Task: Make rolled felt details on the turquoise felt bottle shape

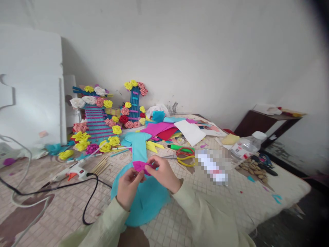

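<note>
Between my two hands is a small magenta piece of crepe paper (139, 165), pinched at both sides. My left hand (129, 187) grips its lower left part with thumb and fingers. My right hand (162, 171) pinches its right end. Beneath them lies a large round turquoise sheet (151, 202) on the table. Just beyond the hands, a light blue paper shape (139, 147) with a wide top lies flat. Fingers hide part of the magenta piece.
A white glue gun (77, 171) with a black cord lies left, beside wooden sticks (100, 166). Flower-covered stick frames (96, 120) lean behind. Yellow-and-red-handled scissors (186, 160), colored paper sheets (159, 130), a plastic bottle (246, 147) and peanut-like pieces (253, 169) lie to the right.
</note>
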`<state>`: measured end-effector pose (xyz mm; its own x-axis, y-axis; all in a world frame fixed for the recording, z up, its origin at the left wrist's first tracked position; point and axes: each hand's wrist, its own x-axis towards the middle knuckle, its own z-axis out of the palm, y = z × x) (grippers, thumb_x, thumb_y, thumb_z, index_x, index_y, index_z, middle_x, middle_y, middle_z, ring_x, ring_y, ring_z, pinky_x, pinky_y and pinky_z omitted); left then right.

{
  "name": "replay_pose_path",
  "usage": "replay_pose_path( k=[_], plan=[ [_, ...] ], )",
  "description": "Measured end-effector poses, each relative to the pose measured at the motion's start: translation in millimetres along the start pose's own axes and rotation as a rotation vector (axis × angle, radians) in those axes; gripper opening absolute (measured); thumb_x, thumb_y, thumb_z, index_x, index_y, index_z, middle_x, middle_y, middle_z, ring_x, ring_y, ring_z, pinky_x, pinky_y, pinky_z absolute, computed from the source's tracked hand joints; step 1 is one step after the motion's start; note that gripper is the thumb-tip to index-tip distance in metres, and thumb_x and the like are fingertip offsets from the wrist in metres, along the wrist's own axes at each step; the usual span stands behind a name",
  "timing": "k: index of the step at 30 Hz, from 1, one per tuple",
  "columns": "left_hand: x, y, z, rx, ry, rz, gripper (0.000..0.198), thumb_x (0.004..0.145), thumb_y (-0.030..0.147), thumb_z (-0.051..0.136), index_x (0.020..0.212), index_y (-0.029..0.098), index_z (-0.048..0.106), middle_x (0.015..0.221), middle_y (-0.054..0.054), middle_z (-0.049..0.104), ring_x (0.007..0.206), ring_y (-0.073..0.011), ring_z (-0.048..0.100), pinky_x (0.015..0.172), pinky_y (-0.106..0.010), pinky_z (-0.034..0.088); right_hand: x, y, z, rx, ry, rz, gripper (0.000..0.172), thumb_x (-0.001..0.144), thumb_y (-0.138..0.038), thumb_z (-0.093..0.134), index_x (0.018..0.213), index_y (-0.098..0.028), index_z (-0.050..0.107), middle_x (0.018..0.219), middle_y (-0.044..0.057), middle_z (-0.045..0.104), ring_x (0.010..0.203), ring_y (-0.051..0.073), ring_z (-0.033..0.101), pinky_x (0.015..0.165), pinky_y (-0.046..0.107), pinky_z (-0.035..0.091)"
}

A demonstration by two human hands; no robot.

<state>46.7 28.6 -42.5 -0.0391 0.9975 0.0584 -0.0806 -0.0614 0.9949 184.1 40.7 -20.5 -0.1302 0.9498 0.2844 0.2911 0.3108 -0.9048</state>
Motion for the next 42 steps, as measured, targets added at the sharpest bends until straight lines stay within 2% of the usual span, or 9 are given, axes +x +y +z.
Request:
replay_pose_path(
  k=[4,7,14,21,28,33,37,40,42],
  plan=[
    [-0.1,-2.2,-1.1,-0.025,0.032,-0.026,0.024,0.061,0.035,0.066,0.071,0.014,0.062,0.056,0.0,0.063,0.052,-0.0149,0.058,0.052,-0.026,0.047,-3.7,-1.7,2.9,-0.067,0.044,-0.069,0.01,0.072,-0.022,0.057,0.082,-0.019,0.057,0.076,0.0,0.06,0.063,0.011,0.054,0.06,0.023,0.044],
    [1.1,-5.8,-2.8,-0.049,0.052,-0.038,0.022,0.062,0.035,0.065,0.069,0.014,0.061,0.055,0.0,0.061,0.051,-0.0138,0.058,0.051,-0.025,0.047,-4.7,-2.0,2.6,-0.087,0.024,-0.107,0.014,0.07,-0.021,0.059,0.084,-0.019,0.057,0.076,0.0,0.06,0.065,0.011,0.054,0.06,0.022,0.043],
    [2.2,-10.0,-3.0,-0.109,0.032,-0.046,0.022,0.063,0.035,0.065,0.069,0.014,0.061,0.044,0.004,0.052,0.041,-0.0093,0.047,0.042,-0.02,0.038,-6.7,0.3,7.3,-0.111,0.04,-0.204,0.007,0.072,-0.014,0.053,0.077,-0.018,0.055,0.073,0.0,0.055,0.064,0.011,0.051,0.06,0.022,0.043],
    [3.0,-9.6,-2.6,-0.243,0.025,-0.091,0.022,0.06,0.035,0.066,0.06,0.014,0.059,0.048,0.002,0.054,0.046,-0.0101,0.049,0.046,-0.022,0.041,-8.5,-0.9,8.5,-0.095,0.01,-0.292,0.015,0.072,-0.009,0.05,0.081,-0.019,0.054,0.08,0.001,0.054,0.069,0.012,0.051,0.064,0.023,0.044],
    [2.2,-0.9,-1.6,-0.388,-0.004,-0.185,0.026,0.06,0.038,0.063,0.058,0.013,0.059,0.055,-0.004,0.061,0.052,-0.0152,0.056,0.053,-0.029,0.045,-7.5,1.1,7.5,-0.044,-0.011,-0.358,0.024,0.068,-0.003,0.047,0.082,-0.019,0.056,0.088,0.004,0.056,0.085,0.015,0.054,0.075,0.026,0.044],
    [1.1,2.9,-2.4,-0.398,0.005,-0.189,0.024,0.058,0.035,0.068,0.059,0.013,0.06,0.054,-0.001,0.06,0.052,-0.0131,0.056,0.052,-0.026,0.045,-8.4,3.9,6.0,-0.044,-0.034,-0.357,0.03,0.062,0.0,0.043,0.082,-0.018,0.056,0.088,0.004,0.056,0.085,0.016,0.053,0.076,0.027,0.044],
    [2.5,0.3,-3.4,-0.371,0.008,-0.175,0.022,0.058,0.033,0.07,0.058,0.014,0.059,0.051,0.001,0.057,0.05,-0.0113,0.054,0.051,-0.024,0.044,-11.0,1.4,3.4,0.0,-0.065,-0.353,0.03,0.061,-0.001,0.044,0.082,-0.017,0.057,0.089,0.004,0.055,0.079,0.014,0.053,0.07,0.025,0.044],
    [3.8,-2.8,-4.7,-0.335,-0.004,-0.147,0.021,0.059,0.032,0.07,0.062,0.014,0.061,0.053,0.001,0.058,0.052,-0.0117,0.054,0.052,-0.024,0.044,-12.2,-0.8,3.4,0.056,-0.059,-0.262,0.02,0.07,-0.012,0.051,0.089,-0.018,0.057,0.091,0.004,0.056,0.076,0.013,0.054,0.067,0.024,0.045],
    [4.3,-5.0,-5.7,-0.302,-0.01,-0.122,0.021,0.06,0.032,0.07,0.066,0.013,0.062,0.054,0.001,0.059,0.052,-0.0112,0.054,0.053,-0.023,0.044,-11.6,0.1,5.2,0.075,-0.043,-0.146,0.022,0.073,-0.024,0.057,0.094,-0.018,0.056,0.089,0.003,0.059,0.074,0.013,0.055,0.066,0.025,0.045]
  ],
)
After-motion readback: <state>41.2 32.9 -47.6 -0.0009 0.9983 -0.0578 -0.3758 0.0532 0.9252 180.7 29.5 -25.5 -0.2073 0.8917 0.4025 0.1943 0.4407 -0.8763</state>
